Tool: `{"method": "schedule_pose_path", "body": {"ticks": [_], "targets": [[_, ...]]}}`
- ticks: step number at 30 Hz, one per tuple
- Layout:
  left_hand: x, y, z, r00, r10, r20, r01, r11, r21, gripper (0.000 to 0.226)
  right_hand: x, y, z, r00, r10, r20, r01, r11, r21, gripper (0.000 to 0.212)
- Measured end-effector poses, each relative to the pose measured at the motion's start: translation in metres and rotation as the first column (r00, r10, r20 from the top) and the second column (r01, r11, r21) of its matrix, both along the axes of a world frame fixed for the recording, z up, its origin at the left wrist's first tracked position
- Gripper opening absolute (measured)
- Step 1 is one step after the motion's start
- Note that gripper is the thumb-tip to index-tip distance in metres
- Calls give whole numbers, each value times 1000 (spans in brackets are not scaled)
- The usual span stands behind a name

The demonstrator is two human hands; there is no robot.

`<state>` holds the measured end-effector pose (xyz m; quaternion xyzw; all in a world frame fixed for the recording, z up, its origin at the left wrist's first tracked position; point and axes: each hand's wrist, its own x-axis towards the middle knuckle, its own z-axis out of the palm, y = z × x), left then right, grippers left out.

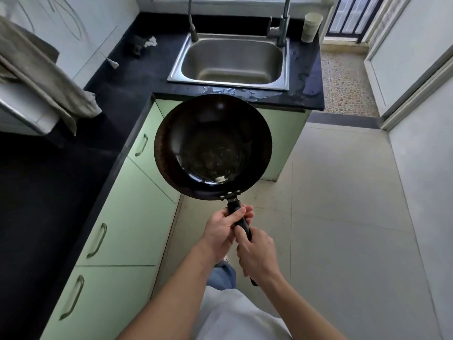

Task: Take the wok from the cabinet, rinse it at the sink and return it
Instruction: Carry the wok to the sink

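A dark round wok (212, 146) with a black handle is held level in front of me, above the floor and in front of the green cabinets (127, 217). Its inside glistens with a little water at the bottom. My left hand (221, 228) grips the handle close to the wok. My right hand (256, 256) grips the handle further back, and the handle's end sticks out below it. The steel sink (284, 67) lies ahead in the black counter, with a tall tap (282, 30) at its right rear corner and a second spout at its left rear.
The black counter (137, 77) runs along the left and turns at the sink; its front edge has wet patches. A grey towel (41, 72) hangs at the left. A pale cup (310, 27) stands right of the tap. All the cabinet doors in view are closed. The tiled floor stretches to the right.
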<state>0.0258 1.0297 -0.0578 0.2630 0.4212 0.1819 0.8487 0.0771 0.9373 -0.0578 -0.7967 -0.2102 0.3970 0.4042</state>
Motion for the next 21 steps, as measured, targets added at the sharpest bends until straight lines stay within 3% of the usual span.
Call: {"method": "schedule_pose_path", "body": {"ticks": [8,21], "targets": [[44,133,6,999,-36,-3,36,999,-16,12,35,130,14,996,-82,-14,82,997,-10,40],[122,248,4,997,-78,-30,78,997,-5,21,112,244,10,994,-105,1,105,994,-25,40]]}}
